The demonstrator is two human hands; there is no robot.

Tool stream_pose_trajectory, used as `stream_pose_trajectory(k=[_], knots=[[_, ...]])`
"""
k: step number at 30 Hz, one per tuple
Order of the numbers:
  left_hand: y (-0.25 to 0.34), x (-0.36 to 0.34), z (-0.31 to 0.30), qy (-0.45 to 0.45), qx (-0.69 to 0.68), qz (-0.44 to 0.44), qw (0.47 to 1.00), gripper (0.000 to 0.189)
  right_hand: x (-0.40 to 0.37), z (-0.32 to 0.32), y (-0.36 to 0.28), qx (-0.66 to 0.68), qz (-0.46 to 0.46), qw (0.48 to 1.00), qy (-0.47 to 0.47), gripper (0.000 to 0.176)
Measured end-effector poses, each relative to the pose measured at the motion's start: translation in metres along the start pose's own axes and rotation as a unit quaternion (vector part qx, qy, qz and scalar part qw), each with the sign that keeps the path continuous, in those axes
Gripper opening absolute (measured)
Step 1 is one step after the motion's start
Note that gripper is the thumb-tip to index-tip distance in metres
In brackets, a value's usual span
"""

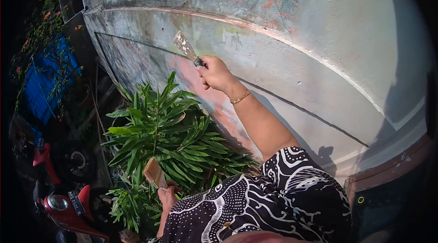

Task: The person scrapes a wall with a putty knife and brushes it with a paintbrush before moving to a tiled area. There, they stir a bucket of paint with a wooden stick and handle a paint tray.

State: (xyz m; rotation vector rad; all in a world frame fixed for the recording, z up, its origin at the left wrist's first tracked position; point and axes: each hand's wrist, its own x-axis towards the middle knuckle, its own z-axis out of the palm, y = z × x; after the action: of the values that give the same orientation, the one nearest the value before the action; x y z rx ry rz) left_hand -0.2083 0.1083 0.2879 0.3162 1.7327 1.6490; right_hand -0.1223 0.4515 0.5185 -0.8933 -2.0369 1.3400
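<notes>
My right hand (215,75), with a bracelet at the wrist, is closed around the dark handle of a putty knife (185,45). Its metal blade is spotted with whitish residue and points up and left, overlapping the weathered wall (269,67) in this view. Lower down, my left hand (168,194) grips a wide paintbrush (154,172), bristles upward, in front of leafy green plants (159,126). The patterned black-and-white sleeve partly hides the left arm.
A raised ledge (237,23) runs along the wall, which shows peeling pink and grey patches. Red motorcycles (64,206) stand at lower left. A blue tarp (45,81) and a flowering shrub (27,44) are behind them.
</notes>
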Motion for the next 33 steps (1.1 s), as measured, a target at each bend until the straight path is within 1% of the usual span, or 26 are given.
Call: stream_pose_trajectory(k=[1,3,4,5,6,8,11,14,15,16,18,19,20,22,24,25,26,27,28,30,32,33], knots=[[0.0,0.004,0.001,-0.002,-0.005,0.003,1.0,0.017,-0.012,-0.007,-0.017,-0.096,-0.122,0.987,0.051,0.027],[-0.003,0.01,0.0,-0.01,-0.013,0.001,1.0,0.017,-0.059,-0.043,-0.057,-0.236,-0.238,0.938,0.085,0.029],[-0.003,0.012,0.0,-0.006,-0.02,0.004,1.0,0.017,-0.087,-0.065,-0.079,-0.282,-0.236,0.927,0.068,0.029],[-0.005,0.014,-0.001,-0.006,-0.029,0.007,1.0,0.017,-0.115,-0.081,-0.096,-0.274,-0.197,0.933,0.122,0.026],[-0.007,0.016,-0.002,-0.006,-0.038,0.01,0.999,0.016,-0.134,-0.1,-0.103,-0.314,-0.211,0.904,0.201,0.026],[-0.011,0.022,-0.007,-0.005,-0.041,0.014,0.999,0.015,-0.171,-0.132,-0.117,-0.432,-0.179,0.83,0.305,0.024],[-0.015,0.031,-0.009,-0.001,-0.034,0.004,0.999,0.016,-0.186,-0.159,-0.121,-0.555,-0.121,0.749,0.342,0.021],[-0.002,0.035,0.0,-0.02,-0.005,0.0,1.0,0.017,-0.157,-0.168,-0.098,-0.618,-0.08,0.737,0.259,0.019],[0.003,0.036,0.003,-0.029,0.0,0.001,1.0,0.017,-0.146,-0.167,-0.091,-0.611,-0.09,0.74,0.268,0.018],[0.002,0.041,0.005,-0.044,0.037,0.007,0.998,0.018,-0.133,-0.162,-0.087,-0.605,-0.103,0.739,0.277,0.018],[0.006,0.044,0.015,-0.055,0.023,0.021,0.998,0.019,-0.103,-0.153,-0.069,-0.579,-0.185,0.745,0.274,0.019],[0.008,0.045,0.018,-0.061,0.019,0.027,0.998,0.019,-0.085,-0.141,-0.068,-0.572,-0.18,0.756,0.264,0.021],[-0.002,0.049,0.023,-0.063,-0.016,0.039,0.997,0.019,-0.067,-0.129,-0.068,-0.563,-0.174,0.767,0.253,0.022],[-0.003,0.049,0.029,-0.088,-0.04,0.039,0.995,0.019,-0.03,-0.12,-0.065,-0.549,-0.215,0.774,0.23,0.024],[0.003,0.042,0.034,-0.108,-0.043,0.044,0.992,0.018,-0.017,-0.111,-0.075,-0.468,-0.254,0.832,0.155,0.026],[0.005,0.038,0.034,-0.1,-0.045,0.04,0.993,0.018,-0.016,-0.11,-0.078,-0.425,-0.269,0.857,0.116,0.027],[0.005,0.035,0.034,-0.092,-0.045,0.035,0.994,0.018,-0.032,-0.107,-0.088,-0.409,-0.249,0.873,0.091,0.028],[0.004,0.034,0.032,-0.084,-0.046,0.029,0.995,0.018,-0.054,-0.106,-0.098,-0.421,-0.226,0.868,0.131,0.028],[-0.001,0.036,0.024,-0.096,-0.021,0.033,0.995,0.017,-0.078,-0.109,-0.104,-0.433,-0.203,0.862,0.169,0.028],[-0.007,0.036,0.017,-0.082,-0.046,0.039,0.995,0.016,-0.123,-0.13,-0.104,-0.445,-0.189,0.839,0.248,0.026],[0.0,0.034,0.017,-0.072,-0.07,0.042,0.994,0.016,-0.159,-0.142,-0.108,-0.512,-0.126,0.786,0.324,0.025],[0.008,0.035,0.018,-0.076,-0.061,0.045,0.994,0.016,-0.161,-0.146,-0.106,-0.529,-0.098,0.772,0.337,0.025]])
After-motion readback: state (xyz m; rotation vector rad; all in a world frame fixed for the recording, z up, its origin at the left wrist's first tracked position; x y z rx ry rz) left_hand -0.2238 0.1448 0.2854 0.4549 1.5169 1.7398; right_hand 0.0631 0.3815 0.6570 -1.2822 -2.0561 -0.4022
